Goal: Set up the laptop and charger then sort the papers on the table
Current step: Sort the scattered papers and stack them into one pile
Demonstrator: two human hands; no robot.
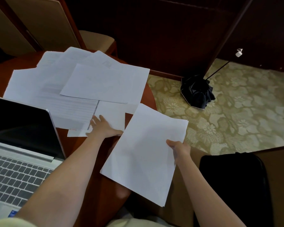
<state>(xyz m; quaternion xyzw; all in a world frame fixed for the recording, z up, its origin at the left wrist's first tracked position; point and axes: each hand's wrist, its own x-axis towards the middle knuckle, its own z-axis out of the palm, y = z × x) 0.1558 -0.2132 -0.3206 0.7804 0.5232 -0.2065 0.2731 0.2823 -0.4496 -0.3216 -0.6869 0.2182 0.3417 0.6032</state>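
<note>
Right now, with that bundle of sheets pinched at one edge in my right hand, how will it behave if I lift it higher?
The sheets, gripped by the right hand at one side only, will probably droop. They look thin and light. Edges are already fanned at the corner, so some may slip apart.

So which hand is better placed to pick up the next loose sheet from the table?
Left. The left hand is free and already rests on the loose sheets by the laptop, while the right hand is occupied, gripping the gathered stack off the table's edge.
</note>
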